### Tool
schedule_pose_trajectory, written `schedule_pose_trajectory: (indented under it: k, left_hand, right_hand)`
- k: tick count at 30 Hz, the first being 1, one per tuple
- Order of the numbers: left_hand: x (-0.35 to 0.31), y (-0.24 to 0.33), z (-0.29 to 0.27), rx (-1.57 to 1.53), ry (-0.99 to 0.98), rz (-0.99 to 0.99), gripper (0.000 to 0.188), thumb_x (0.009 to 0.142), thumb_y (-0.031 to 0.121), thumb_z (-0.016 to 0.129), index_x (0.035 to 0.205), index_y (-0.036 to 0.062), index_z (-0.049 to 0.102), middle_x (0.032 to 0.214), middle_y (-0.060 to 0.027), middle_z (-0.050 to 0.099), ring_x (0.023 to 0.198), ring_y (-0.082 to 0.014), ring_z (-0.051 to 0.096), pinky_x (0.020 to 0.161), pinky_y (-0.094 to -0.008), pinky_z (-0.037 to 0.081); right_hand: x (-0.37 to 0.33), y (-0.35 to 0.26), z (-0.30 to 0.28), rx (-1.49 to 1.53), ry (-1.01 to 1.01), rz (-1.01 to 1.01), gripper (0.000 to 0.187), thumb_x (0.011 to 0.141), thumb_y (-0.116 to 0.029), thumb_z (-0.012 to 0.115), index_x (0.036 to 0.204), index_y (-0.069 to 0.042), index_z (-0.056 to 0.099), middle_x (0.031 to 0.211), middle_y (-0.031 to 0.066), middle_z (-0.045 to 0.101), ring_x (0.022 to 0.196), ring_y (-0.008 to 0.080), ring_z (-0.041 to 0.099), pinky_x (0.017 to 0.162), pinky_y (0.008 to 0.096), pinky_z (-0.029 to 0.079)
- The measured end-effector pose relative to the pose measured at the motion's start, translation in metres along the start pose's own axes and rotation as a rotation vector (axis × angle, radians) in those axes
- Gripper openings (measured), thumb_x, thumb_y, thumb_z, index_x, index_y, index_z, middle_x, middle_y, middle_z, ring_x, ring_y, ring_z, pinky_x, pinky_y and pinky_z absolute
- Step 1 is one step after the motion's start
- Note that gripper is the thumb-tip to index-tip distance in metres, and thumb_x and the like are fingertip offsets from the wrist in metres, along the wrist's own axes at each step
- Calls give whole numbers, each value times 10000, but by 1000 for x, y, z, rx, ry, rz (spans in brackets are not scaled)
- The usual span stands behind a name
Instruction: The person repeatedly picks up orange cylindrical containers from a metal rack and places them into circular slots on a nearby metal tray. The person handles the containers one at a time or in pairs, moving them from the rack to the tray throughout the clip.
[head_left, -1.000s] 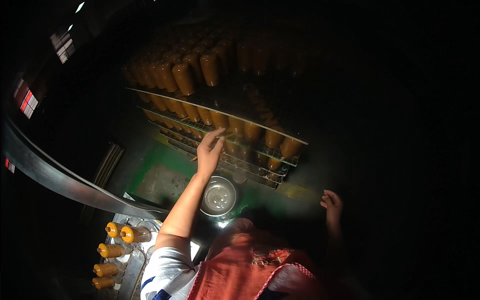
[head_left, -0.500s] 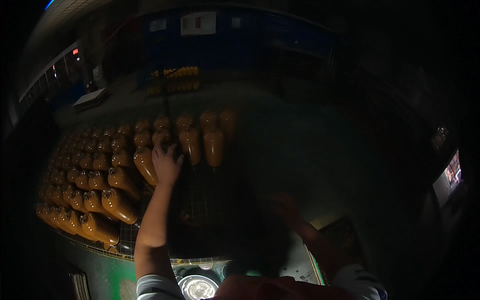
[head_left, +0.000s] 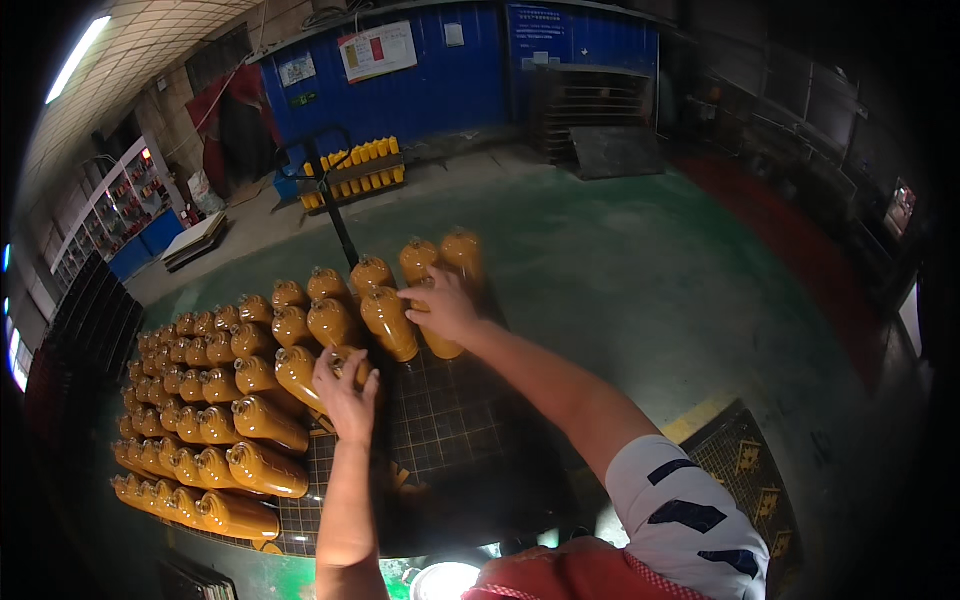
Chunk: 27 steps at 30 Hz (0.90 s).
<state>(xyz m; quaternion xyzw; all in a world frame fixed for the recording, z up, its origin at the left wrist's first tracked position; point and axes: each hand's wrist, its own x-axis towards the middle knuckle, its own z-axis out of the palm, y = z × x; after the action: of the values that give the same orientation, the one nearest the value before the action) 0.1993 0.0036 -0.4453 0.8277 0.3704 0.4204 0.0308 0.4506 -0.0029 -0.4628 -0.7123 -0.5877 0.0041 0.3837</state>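
Rows of glossy orange-brown cylinders (head_left: 240, 518), each with a rounded top and a small neck, stand close together on a dark gridded platform (head_left: 440, 410). My left hand (head_left: 347, 398) is curled over the top of one cylinder (head_left: 347, 362) at the right edge of the group, its fingers wrapped round the neck end. Farther back and to the right, my right hand (head_left: 443, 308) grips the upper part of another cylinder (head_left: 441, 343). Between the two hands a cylinder (head_left: 390, 325) stands untouched. My fingers partly hide the tops of both held cylinders.
A pallet-truck handle (head_left: 335, 205) rises behind the cylinders. Beyond it are a rack of small yellow bottles (head_left: 370, 165) and a blue wall (head_left: 450, 80). A black gridded pallet (head_left: 745, 470) lies at the right, and a bright round white thing (head_left: 445, 582) sits near my body.
The view has become much brighter and tilted slightly. My right arm has swung from low right up to a far cylinder. My left hand remains over the group's right edge, now curled on a cylinder top.
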Motion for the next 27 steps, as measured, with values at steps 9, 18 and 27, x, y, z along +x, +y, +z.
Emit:
schedule_pose_trajectory:
  k: [9, 18, 27]
  left_hand:
    - [-25, -1, -3, -31, 68, 55, 387, 678, 100, 832, 1039, 199, 736, 1350, -72, 519, 1243, -355, 467, 1043, -435, 421]
    - [-191, 50, -118, -403, 261, -226, 420, 711, 102, 835, 1109, 37, 716, 1360, -158, 537, 1231, -333, 534, 1079, -435, 417]
    - [-417, 165, -263, -763, 592, -687, 590, 950, 261, 659, 1430, -14, 454, 1316, -120, 584, 1129, -195, 588, 993, -313, 475]
  right_hand:
    - [-51, -4, -14, 15, 188, -12, 394, 792, -310, 777, 1175, -303, 686, 1397, 131, 458, 1250, 379, 450, 1018, 465, 443]
    - [-240, -17, -76, 655, 410, 125, 356, 817, -29, 738, 1163, -99, 690, 1229, 88, 559, 1213, 230, 497, 1040, 339, 429]
    - [-405, -126, -144, 1511, -2, 412, 344, 989, -162, 616, 1319, -72, 592, 1182, 23, 606, 1064, 104, 562, 972, 270, 458]
